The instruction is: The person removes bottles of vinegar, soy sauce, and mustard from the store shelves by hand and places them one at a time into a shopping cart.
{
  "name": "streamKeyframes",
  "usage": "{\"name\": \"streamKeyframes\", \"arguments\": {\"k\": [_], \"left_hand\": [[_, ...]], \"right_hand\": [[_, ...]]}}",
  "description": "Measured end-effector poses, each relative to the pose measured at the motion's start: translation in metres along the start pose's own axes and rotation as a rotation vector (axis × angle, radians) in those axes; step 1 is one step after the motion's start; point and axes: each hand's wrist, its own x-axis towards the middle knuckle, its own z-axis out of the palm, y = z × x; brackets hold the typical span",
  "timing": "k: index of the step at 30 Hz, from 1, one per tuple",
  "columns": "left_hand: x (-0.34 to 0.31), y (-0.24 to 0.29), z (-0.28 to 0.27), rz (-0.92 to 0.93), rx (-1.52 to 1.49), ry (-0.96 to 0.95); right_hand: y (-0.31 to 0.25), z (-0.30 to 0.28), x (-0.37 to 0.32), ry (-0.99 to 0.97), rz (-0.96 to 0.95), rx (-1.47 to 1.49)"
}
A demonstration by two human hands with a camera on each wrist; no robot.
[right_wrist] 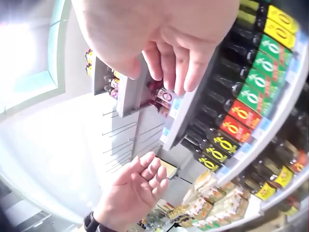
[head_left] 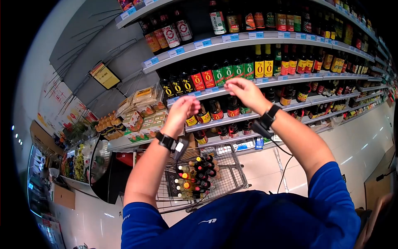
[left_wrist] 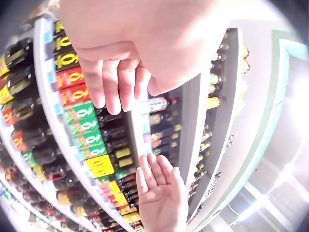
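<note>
My left hand (head_left: 182,113) and right hand (head_left: 248,95) are raised in front of the bottle shelves, apart from each other, with nothing held in either. In the left wrist view the left hand (left_wrist: 140,53) has its fingers loosely bent, and the right palm (left_wrist: 161,200) shows below. The right wrist view has the right hand (right_wrist: 164,38) with relaxed fingers over the left palm (right_wrist: 133,193). Behind the hands stands a row of sauce bottles with black (head_left: 177,86), red (head_left: 197,81), green (head_left: 228,71) and yellow labels (head_left: 259,67).
Below the hands is a wire shopping cart (head_left: 230,176) holding several upright bottles (head_left: 202,175). Shelves (head_left: 253,41) run off to the right. Stacked packages (head_left: 151,124) stand to the left on a display. A cable (head_left: 285,176) hangs beside the right arm.
</note>
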Motion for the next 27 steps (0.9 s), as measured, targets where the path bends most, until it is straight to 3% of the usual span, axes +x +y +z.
{"name": "streamKeyframes", "arguments": {"k": [2,7,11,14,17,22,24,27], "left_hand": [[0.038,0.043,-0.014,0.118,0.022,0.037],[0.139,0.114,-0.072,0.34,0.251,0.179],[0.213,0.131,-0.111,0.433,0.408,0.313],[0.285,0.115,-0.146,0.533,0.434,0.268],[0.309,0.118,-0.143,0.407,0.579,0.37],[0.341,0.121,-0.137,0.274,0.636,0.349],[0.334,0.124,-0.13,0.25,0.629,0.335],[0.348,0.119,-0.134,0.237,0.59,0.333]], "right_hand": [[-0.007,0.008,0.064,0.015,-0.162,-0.099],[-0.023,0.03,0.196,0.12,-0.278,-0.214],[-0.013,0.046,0.276,0.171,-0.311,-0.413],[0.004,0.058,0.325,0.182,-0.292,-0.59],[0.019,0.07,0.368,0.236,-0.358,-0.669],[0.024,0.093,0.404,0.188,-0.169,-0.872],[0.024,0.093,0.407,0.083,-0.108,-0.872],[0.034,0.094,0.413,0.072,-0.09,-0.843]]}}
